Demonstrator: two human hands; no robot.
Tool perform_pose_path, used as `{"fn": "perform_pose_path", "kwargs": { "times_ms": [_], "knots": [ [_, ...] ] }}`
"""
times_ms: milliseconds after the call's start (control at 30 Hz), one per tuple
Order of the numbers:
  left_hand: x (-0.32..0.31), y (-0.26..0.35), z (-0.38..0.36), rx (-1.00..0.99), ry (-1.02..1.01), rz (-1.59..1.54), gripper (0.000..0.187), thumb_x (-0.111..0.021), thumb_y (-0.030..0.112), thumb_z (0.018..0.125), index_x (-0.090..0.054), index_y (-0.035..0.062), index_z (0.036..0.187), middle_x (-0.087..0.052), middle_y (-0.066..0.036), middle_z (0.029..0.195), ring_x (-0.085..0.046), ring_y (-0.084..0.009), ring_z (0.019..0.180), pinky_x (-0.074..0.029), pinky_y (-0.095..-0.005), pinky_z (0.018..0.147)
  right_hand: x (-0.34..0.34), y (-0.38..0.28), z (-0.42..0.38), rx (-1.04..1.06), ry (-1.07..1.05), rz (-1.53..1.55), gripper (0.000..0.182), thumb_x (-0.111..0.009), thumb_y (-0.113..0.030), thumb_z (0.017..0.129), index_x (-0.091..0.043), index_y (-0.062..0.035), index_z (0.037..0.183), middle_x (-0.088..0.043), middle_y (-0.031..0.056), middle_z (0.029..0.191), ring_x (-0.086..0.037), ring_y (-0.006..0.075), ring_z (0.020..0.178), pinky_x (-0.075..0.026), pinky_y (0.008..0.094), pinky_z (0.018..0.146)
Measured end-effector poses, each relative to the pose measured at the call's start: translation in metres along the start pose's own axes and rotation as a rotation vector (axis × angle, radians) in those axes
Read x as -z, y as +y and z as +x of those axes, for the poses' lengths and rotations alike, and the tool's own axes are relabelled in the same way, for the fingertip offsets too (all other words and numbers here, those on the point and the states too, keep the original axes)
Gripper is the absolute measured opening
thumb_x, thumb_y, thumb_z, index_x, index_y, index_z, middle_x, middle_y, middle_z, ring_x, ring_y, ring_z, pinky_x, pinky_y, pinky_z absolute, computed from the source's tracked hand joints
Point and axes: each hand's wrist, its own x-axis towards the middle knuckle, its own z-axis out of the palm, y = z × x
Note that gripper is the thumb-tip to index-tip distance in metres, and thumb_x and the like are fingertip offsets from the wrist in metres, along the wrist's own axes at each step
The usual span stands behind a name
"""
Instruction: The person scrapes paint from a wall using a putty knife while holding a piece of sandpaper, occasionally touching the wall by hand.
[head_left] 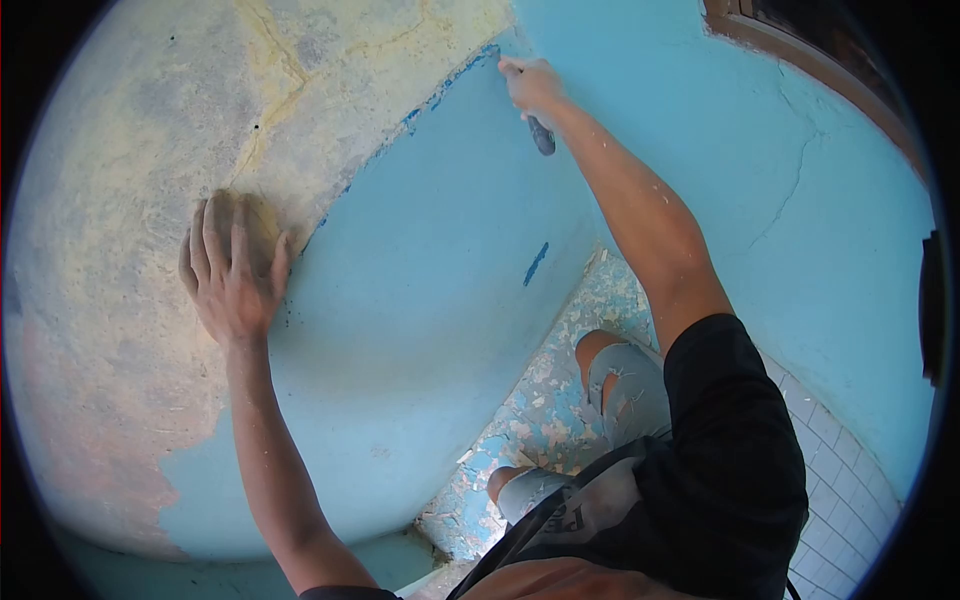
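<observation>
My left hand [235, 270] lies flat with spread fingers on the bare, yellowish plaster [130, 250] of the wall. Higher up on the right, my right hand [535, 88] is wrapped round a tool with a dark handle [541, 136] sticking out below the fist. The tool's working end is hidden or too small to tell, near the top of the ragged edge where blue paint [450, 230] meets bare plaster. Dark blue traces [411, 120] run along that edge. A separate dark blue streak [536, 264] marks the painted wall.
Paint flakes cover the floor [545, 400] around my knees. A second blue wall [850, 220] with a thin crack stands at the right, with a brown frame [830, 65] at its top. White tiles [840, 470] show at lower right.
</observation>
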Motion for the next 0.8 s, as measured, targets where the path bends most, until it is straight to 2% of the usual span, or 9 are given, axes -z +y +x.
{"fn": "perform_pose_path", "kwargs": {
  "times_ms": [67,200,267,400,467,500,567,667,800],
  "knots": [
    [-0.001,0.0,0.004,0.014,0.018,-0.01,0.06,-0.061,0.059,0.097,-0.059,0.0229,0.144,-0.05,-0.006,0.155,-0.044,-0.0227,0.146,-0.033,-0.0441,0.122,-0.003,-0.001,-0.009,0.06,0.015,-0.081,0.04,-0.05,-0.033,0.108,-0.065,-0.0182,0.142,-0.072,0.0062,0.093,-0.061,0.0198,0.059,-0.054,0.0361,0.062],
    [0.0,0.0,-0.001,0.004,-0.006,-0.009,0.06,-0.062,0.058,0.096,-0.058,0.0237,0.145,-0.049,-0.006,0.156,-0.044,-0.0226,0.146,-0.033,-0.044,0.122,-0.004,0.003,0.0,-0.001,0.035,-0.012,0.04,-0.051,-0.034,0.108,-0.065,-0.0193,0.143,-0.072,0.007,0.093,-0.061,0.0199,0.058,-0.054,0.0358,0.062],
    [-0.003,-0.002,0.001,0.016,0.003,0.003,0.06,-0.062,0.058,0.096,-0.058,0.0238,0.145,-0.049,-0.005,0.156,-0.044,-0.0226,0.146,-0.033,-0.044,0.122,-0.001,0.0,-0.004,0.032,-0.023,-0.066,0.041,-0.052,-0.034,0.107,-0.064,-0.0193,0.144,-0.071,0.0073,0.088,-0.062,0.0204,0.059,-0.054,0.0361,0.062],
    [-0.002,0.0,-0.001,0.0,0.007,-0.011,0.06,-0.061,0.059,0.097,-0.058,0.0241,0.145,-0.049,-0.005,0.155,-0.044,-0.0224,0.146,-0.033,-0.0443,0.122,0.0,0.01,0.005,0.028,-0.01,-0.097,0.042,-0.05,-0.034,0.107,-0.064,-0.019,0.144,-0.071,0.0083,0.086,-0.063,0.0213,0.059,-0.054,0.0372,0.062],
    [-0.001,-0.003,-0.002,-0.006,-0.008,0.002,0.06,-0.061,0.059,0.097,-0.057,0.0241,0.146,-0.05,-0.005,0.155,-0.043,-0.0224,0.146,-0.033,-0.0443,0.122,-0.002,0.008,0.003,0.135,-0.022,-0.123,0.042,-0.05,-0.033,0.106,-0.064,-0.0187,0.143,-0.071,0.0096,0.085,-0.064,0.0218,0.06,-0.054,0.038,0.062],
    [-0.002,-0.001,-0.002,0.002,-0.017,0.015,0.061,-0.06,0.059,0.097,-0.057,0.0242,0.146,-0.05,-0.005,0.155,-0.043,-0.0225,0.146,-0.033,-0.0443,0.122,0.002,-0.001,0.01,0.153,-0.017,-0.129,0.042,-0.05,-0.033,0.106,-0.064,-0.0187,0.143,-0.071,0.0096,0.085,-0.064,0.0218,0.06,-0.054,0.038,0.062],
    [0.0,0.003,-0.004,0.004,-0.023,0.001,0.061,-0.06,0.059,0.097,-0.057,0.0241,0.147,-0.05,-0.005,0.155,-0.043,-0.0226,0.147,-0.033,-0.0444,0.122,0.008,-0.002,0.01,0.064,0.029,-0.118,0.042,-0.048,-0.031,0.106,-0.064,-0.0184,0.143,-0.072,0.0108,0.085,-0.064,0.0217,0.06,-0.054,0.0383,0.063],
    [0.001,-0.002,-0.004,0.003,-0.016,0.001,0.061,-0.06,0.059,0.097,-0.057,0.0239,0.147,-0.049,-0.005,0.155,-0.043,-0.0229,0.147,-0.033,-0.0446,0.122,0.007,0.001,0.006,0.076,-0.043,-0.11,0.042,-0.049,-0.033,0.107,-0.064,-0.0177,0.143,-0.072,0.0114,0.086,-0.065,0.0213,0.06,-0.054,0.0378,0.063],
    [-0.003,0.0,-0.002,0.01,-0.002,-0.033,0.063,-0.061,0.059,0.097,-0.055,0.0247,0.149,-0.049,-0.006,0.157,-0.042,-0.0243,0.147,-0.031,-0.0443,0.123,0.005,0.004,0.007,0.09,-0.017,-0.188,0.042,-0.049,-0.035,0.108,-0.064,-0.0181,0.143,-0.073,0.0113,0.089,-0.065,0.0211,0.061,-0.054,0.038,0.063]
  ]
}}
